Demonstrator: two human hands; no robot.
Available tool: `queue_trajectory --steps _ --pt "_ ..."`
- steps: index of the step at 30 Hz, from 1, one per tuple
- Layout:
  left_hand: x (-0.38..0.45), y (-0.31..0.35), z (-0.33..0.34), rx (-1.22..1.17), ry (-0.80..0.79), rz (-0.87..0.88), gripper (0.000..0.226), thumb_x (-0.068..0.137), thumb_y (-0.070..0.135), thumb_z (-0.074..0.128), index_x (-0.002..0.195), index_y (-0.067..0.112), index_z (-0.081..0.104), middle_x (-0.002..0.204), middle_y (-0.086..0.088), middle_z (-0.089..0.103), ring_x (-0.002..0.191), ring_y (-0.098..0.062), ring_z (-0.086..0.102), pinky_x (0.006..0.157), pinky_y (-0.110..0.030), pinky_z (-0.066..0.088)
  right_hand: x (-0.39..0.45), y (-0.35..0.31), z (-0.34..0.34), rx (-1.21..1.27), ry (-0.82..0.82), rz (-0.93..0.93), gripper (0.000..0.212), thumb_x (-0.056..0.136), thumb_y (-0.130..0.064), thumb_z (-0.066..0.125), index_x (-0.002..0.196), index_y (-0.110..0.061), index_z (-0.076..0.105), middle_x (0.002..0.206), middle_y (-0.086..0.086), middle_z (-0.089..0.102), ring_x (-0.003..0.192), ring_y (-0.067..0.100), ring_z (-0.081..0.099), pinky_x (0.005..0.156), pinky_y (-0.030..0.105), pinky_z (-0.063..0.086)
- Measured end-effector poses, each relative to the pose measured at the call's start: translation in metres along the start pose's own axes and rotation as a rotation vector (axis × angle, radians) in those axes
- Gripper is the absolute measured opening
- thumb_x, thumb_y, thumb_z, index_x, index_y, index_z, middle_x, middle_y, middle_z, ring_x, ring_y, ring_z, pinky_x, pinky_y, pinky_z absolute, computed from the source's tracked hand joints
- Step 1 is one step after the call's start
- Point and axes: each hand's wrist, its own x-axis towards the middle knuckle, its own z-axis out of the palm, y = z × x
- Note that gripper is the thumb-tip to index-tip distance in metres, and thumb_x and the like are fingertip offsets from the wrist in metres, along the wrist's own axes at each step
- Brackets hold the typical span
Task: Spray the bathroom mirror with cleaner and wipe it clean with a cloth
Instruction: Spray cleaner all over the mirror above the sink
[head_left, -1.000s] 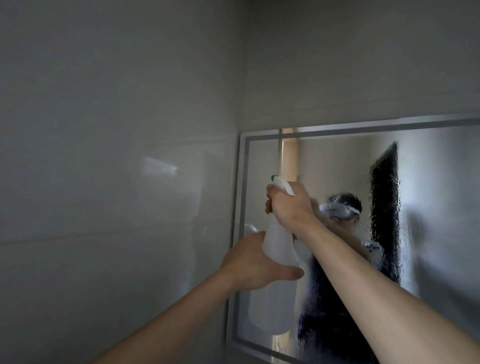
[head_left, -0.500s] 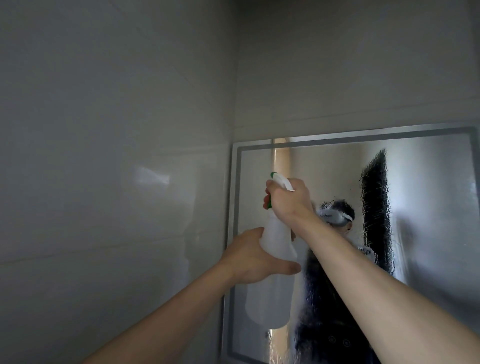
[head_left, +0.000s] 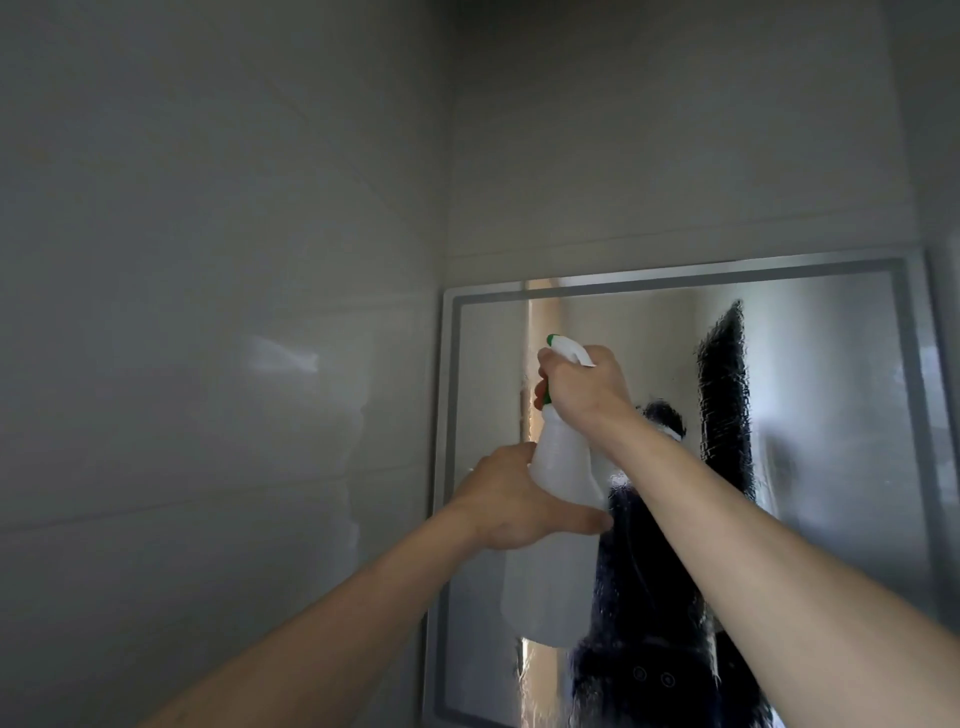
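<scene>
The translucent white spray bottle (head_left: 563, 467) is held up in front of the left part of the framed bathroom mirror (head_left: 831, 415), its nozzle pointed at the glass near the upper left corner. The right hand (head_left: 582, 387) is wrapped around the green-and-white trigger head (head_left: 563, 347), fingers curled on the trigger, though how far the trigger is pulled cannot be read from here. The left hand (head_left: 511, 501) grips the bottle's body from the side, thumb across the front, steadying it. No cloth is in view.

The glass already carries droplets and runs over its middle, most plainly where dark reflections show them. The strip just inside the left frame looks drier, though the dim light makes that hard to judge.

The step in hand appears to be spraying, and doing it well means:

- Keep the bottle close to upright so the dip tube stays in the liquid, which seems low.
- Hold the nozzle off the glass so the mist spreads rather than pooling.
- Squeeze fully and evenly, shifting aim between pulls toward the drier left and top edges.
- Avoid the tiled side wall (head_left: 208, 364) just beside the frame.
- Stop before heavy runs form, since streams already trail down the lower glass.
</scene>
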Motion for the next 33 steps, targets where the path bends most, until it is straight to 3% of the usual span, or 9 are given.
queue_trajectory --steps 7,10,13,16,18,21,24,28,33 --pt "0.008 0.014 0.025 -0.069 -0.068 0.047 0.082 0.037 0.067 0.088 0.111 0.036 0.068 0.105 0.014 0.074 0.099 -0.009 0.071 0.09 -0.038 0.061 -0.002 0.01 -0.033 -0.066 0.075 -0.045 0.04 0.089 -0.028 0.056 0.084 0.011 0.059 0.065 0.013 0.065 0.06 0.018 0.059 0.066 0.032 0.046" --pt "0.008 0.024 0.04 -0.05 -0.105 0.076 0.073 0.041 0.067 0.089 0.105 0.043 0.064 0.101 0.02 0.072 0.095 -0.004 0.07 0.088 -0.035 0.061 -0.005 0.016 -0.053 -0.056 0.087 -0.043 0.035 0.088 -0.027 0.057 0.073 0.004 0.06 0.069 0.015 0.071 0.058 0.016 0.06 0.065 0.03 0.047" --pt "0.009 0.034 0.057 -0.056 -0.117 0.106 0.076 0.043 0.066 0.089 0.111 0.041 0.065 0.104 0.02 0.071 0.096 -0.004 0.069 0.09 -0.035 0.06 -0.004 0.021 -0.074 -0.068 0.081 -0.009 0.029 0.09 -0.023 0.058 0.063 -0.014 0.061 0.055 0.002 0.065 0.05 0.012 0.061 0.059 0.027 0.047" --pt "0.01 0.044 0.075 -0.098 -0.128 0.129 0.075 0.041 0.067 0.087 0.108 0.04 0.067 0.11 0.016 0.073 0.102 -0.008 0.07 0.094 -0.038 0.059 -0.004 0.022 -0.092 -0.183 0.096 0.007 0.03 0.09 -0.021 0.057 0.064 -0.006 0.054 0.047 -0.008 0.057 0.042 0.011 0.052 0.052 0.023 0.04" --pt "0.012 0.05 0.085 -0.126 -0.13 0.136 0.08 0.04 0.065 0.088 0.112 0.035 0.068 0.115 0.012 0.072 0.104 -0.01 0.07 0.096 -0.038 0.058 -0.004 0.023 -0.103 -0.186 0.122 0.011 0.032 0.089 -0.019 0.057 0.067 -0.001 0.041 0.055 -0.001 0.059 0.045 0.014 0.051 0.052 0.023 0.038" --pt "0.012 0.058 0.095 -0.154 -0.153 0.166 0.064 0.051 0.053 0.094 0.106 0.03 0.071 0.106 0.011 0.076 0.098 -0.009 0.073 0.092 -0.039 0.06 -0.008 0.02 -0.118 -0.175 0.12 -0.023 0.03 0.09 -0.018 0.057 0.061 -0.012 0.051 0.059 0.005 0.061 0.047 0.014 0.054 0.054 0.025 0.041" --pt "0.011 0.066 0.104 -0.156 -0.148 0.188 0.059 0.056 0.052 0.094 0.106 0.029 0.072 0.101 0.012 0.078 0.094 -0.007 0.073 0.09 -0.039 0.061 -0.01 0.018 -0.129 -0.158 0.094 -0.04 0.024 0.09 -0.016 0.059 0.068 -0.006 0.057 0.067 0.006 0.065 0.048 0.006 0.058 0.052 0.019 0.045" --pt "0.013 0.074 0.112 -0.152 -0.133 0.206 0.061 0.056 0.052 0.095 0.108 0.031 0.071 0.101 0.015 0.077 0.094 -0.004 0.073 0.091 -0.037 0.061 -0.01 0.017 -0.14 -0.231 0.168 -0.041 0.032 0.089 -0.024 0.057 0.069 0.001 0.057 0.054 -0.002 0.062 0.041 0.006 0.055 0.051 0.02 0.042" --pt "0.017 0.073 0.117 -0.201 -0.152 0.222 0.057 0.057 0.046 0.097 0.106 0.029 0.073 0.1 0.014 0.078 0.094 -0.004 0.074 0.091 -0.038 0.061 -0.012 0.014 -0.142 -0.232 0.183 -0.038 0.041 0.085 -0.027 0.054 0.106 0.009 0.054 0.066 0.007 0.049 0.057 0.021 0.047 0.063 0.032 0.041"
